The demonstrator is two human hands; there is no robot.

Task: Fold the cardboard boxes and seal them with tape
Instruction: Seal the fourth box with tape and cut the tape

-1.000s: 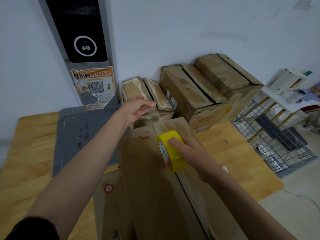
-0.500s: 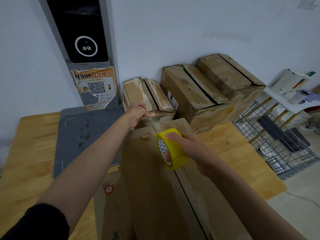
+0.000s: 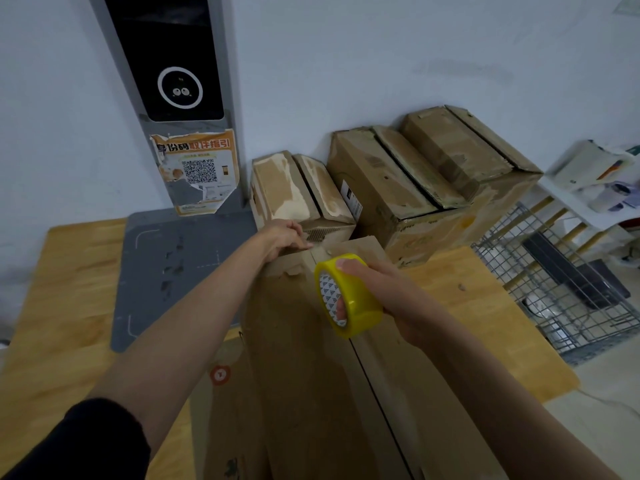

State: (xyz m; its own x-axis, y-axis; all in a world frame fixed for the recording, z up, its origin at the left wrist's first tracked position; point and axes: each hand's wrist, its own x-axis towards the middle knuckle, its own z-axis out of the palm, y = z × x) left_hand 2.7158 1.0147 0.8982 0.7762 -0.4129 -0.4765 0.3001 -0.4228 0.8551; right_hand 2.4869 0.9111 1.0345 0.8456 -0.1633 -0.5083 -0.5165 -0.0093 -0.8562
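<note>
A tall brown cardboard box [image 3: 304,375] stands in front of me on the wooden table [image 3: 69,306], its two top flaps closed along a dark seam. My right hand [image 3: 384,299] grips a yellow tape roll [image 3: 349,296] just above the seam's far part, fingers through the core. My left hand [image 3: 287,237] reaches to the box's far edge, fingers curled over it, pressing down there. Whether it pinches the tape's end is hidden.
Three closed worn cardboard boxes [image 3: 398,188] stand against the white wall behind. A grey mat [image 3: 173,271] and a grey kiosk with a QR poster [image 3: 197,171] are at the left. A wire rack [image 3: 561,282] sits on the floor at the right.
My left hand has dropped from above the small far box down onto my box's far edge. The tape roll has shifted slightly toward that edge.
</note>
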